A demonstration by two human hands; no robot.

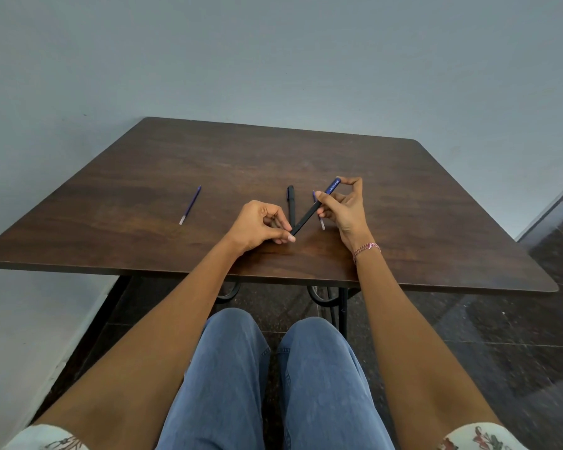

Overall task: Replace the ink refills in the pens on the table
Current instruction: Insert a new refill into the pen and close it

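Black-and-blue pen (312, 209) slanted between left hand (257, 226) and right hand (343, 207).

Arms bare to above the elbow | short white sleeves (48, 438) with red and dark floral print at both lower corners | pink braided bracelet (366, 247) on right wrist | blue denim jeans (273, 384) over both knees | hands bare, no rings visible

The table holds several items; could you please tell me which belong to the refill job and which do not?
Job: held pen in both hands, left and right; black pen; loose refill; refill behind right hand.
Not job: table, bracelet.
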